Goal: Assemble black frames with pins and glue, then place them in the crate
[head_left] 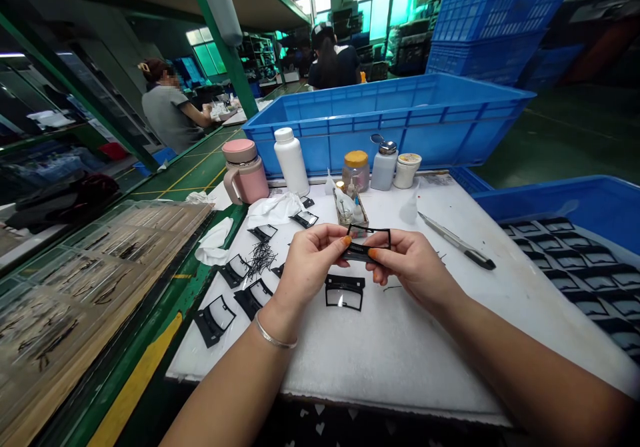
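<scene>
Both hands hold one black framed part (369, 239) with a clear window, raised above the white work surface (400, 360). My left hand (316, 253) pinches its left side between thumb and fingers. On the right side, the thumb and fingers of my right hand (405, 260) are closed on the same part. Just below them a similar black part (344, 293) lies flat. Several more such parts (215, 320) are spread to the left, around a pile of thin black strips (261, 257). A small box of bottles (351, 210) stands right behind the hands.
A pink mug (246, 173), white bottle (292, 163), jars and a pump bottle (384, 167) line the back edge before a blue crate (390, 123). Tweezers (457, 241) lie right. Blue bin (565, 197) holds several parts. Trays (100, 267) stand left; two people sit beyond.
</scene>
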Demonstrator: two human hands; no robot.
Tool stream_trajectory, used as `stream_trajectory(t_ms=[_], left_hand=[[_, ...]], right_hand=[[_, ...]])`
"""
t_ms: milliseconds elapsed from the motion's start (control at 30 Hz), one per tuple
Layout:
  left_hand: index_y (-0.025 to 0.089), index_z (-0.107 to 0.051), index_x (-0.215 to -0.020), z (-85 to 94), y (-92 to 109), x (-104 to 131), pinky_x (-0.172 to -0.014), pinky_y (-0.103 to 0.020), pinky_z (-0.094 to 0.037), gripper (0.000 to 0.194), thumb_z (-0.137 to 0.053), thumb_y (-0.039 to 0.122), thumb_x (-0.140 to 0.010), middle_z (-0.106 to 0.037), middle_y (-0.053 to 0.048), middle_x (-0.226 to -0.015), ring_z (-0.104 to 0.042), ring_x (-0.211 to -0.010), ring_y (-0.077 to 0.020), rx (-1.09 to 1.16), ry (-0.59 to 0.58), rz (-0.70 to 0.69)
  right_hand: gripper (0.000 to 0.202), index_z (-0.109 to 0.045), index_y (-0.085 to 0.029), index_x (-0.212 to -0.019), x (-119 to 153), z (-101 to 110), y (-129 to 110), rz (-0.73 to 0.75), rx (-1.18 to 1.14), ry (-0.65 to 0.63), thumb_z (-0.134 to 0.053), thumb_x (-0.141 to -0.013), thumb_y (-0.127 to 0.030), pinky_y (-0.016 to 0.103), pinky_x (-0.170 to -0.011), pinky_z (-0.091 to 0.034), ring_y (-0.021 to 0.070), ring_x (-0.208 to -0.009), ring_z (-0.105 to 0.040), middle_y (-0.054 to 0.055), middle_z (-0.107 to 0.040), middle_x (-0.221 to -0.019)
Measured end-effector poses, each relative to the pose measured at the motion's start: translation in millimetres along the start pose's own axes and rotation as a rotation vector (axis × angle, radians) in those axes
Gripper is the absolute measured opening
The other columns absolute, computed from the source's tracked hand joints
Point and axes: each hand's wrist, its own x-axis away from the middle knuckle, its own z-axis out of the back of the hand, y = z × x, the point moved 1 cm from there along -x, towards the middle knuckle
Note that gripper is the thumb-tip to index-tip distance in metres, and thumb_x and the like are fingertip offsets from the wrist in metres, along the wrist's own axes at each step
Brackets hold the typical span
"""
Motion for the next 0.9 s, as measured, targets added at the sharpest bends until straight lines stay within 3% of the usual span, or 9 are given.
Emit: stream_trajectory(t_ms=[367, 633, 900], left_hand=[[0.010, -0.069, -0.089, -3.5, -0.3, 1.2, -0.055, -0.019, -0.052, 0.022, -0.072, 0.029, -0.078, -0.067, -0.006, -0.078, -0.060, -0.064, -0.0109, -0.009, -0.008, 0.006], [0.011, -0.069, -0.089, -2.9, -0.3, 0.2, -0.055, -0.019, -0.052, 0.025, -0.072, 0.032, -0.077, -0.067, -0.006, -0.077, -0.059, -0.061, -0.0105, -0.012, 0.018, 0.016], [0.011, -0.069, -0.089, -3.1, -0.9, 0.7, -0.055, -0.019, -0.052, 0.024, -0.071, 0.031, -0.077, -0.067, -0.006, -0.077, -0.059, -0.061, -0.0104, -0.017, 0.017, 0.005]], right_hand=[[0.011, -0.060, -0.014, -0.078, 3.3, -2.0, -5.1, 0.011, 0.058, 0.045, -0.065, -0.073, -0.022, 0.021, -0.043, -0.044, 0.0091, -0.043, -0.055, 0.000, -0.064, -0.058], [0.019, -0.062, -0.014, -0.082, -0.6, 0.6, -1.8, -0.031, 0.000, 0.006, -0.069, -0.073, -0.029, 0.022, -0.045, -0.046, 0.0098, -0.045, -0.057, 0.001, -0.065, -0.061], [0.014, -0.061, -0.015, -0.081, -0.9, 1.0, -0.8, -0.023, -0.007, 0.013, -0.068, -0.073, -0.025, 0.022, -0.046, -0.045, 0.0095, -0.046, -0.056, 0.000, -0.065, -0.061]])
